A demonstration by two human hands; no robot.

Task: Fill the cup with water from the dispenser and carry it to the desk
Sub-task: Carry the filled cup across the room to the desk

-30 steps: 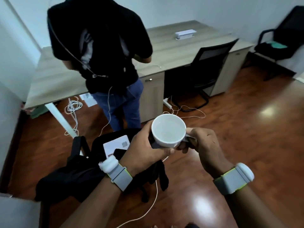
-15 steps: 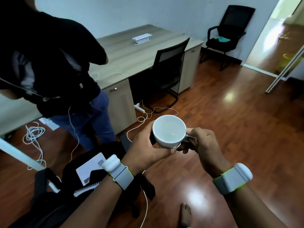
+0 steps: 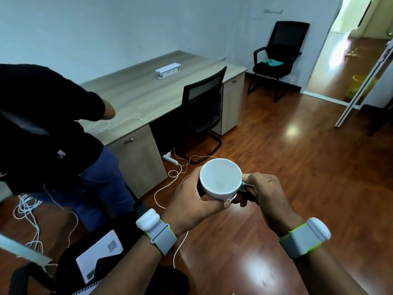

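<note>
A white cup [image 3: 220,177] is held upright in front of me over the wooden floor, its inside looking white and empty. My left hand [image 3: 191,198] cups its left side and underside. My right hand [image 3: 265,192] pinches its handle on the right. Both wrists wear grey bands. The long wooden desk [image 3: 146,96] stands ahead to the left against the wall. No water dispenser is in view.
A person in a black shirt [image 3: 42,128] bends at the desk on my left. A black chair [image 3: 202,111] is tucked under the desk, another chair [image 3: 278,52] stands by the wall. White cables [image 3: 178,169] and a black bag [image 3: 102,258] lie on the floor. An open doorway [image 3: 350,50] is far right.
My view has swung to the right: the person and desk shifted left, and the doorway and second chair came into view. The cup stays held the same way in both hands.
</note>
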